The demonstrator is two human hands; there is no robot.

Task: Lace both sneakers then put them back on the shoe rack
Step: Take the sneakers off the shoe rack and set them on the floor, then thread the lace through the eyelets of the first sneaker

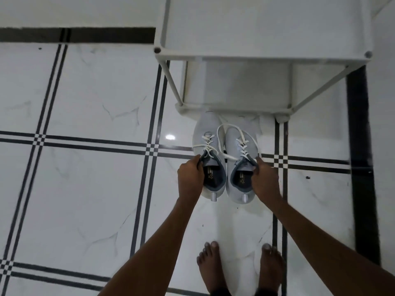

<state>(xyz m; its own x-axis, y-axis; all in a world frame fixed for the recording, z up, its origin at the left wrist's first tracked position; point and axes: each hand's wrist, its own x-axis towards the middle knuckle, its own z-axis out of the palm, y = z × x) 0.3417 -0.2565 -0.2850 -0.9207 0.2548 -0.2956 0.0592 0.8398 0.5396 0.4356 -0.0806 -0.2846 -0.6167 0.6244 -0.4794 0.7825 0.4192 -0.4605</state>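
- The left hand is clamped on the collar of the left pale-grey knit sneaker; the right hand likewise grips the right pale-grey knit sneaker.
- Both sneakers sit side by side, just near of the white tube-frame shoe rack.
- Uppers look soft and light; the collar hold suits.
- Loose white laces may snag.

Just beyond the fingers, the white shoe rack blocks the way forward (its lower front rail touches or nearly touches the left sneaker toe). The tiled floor stays open left of them.
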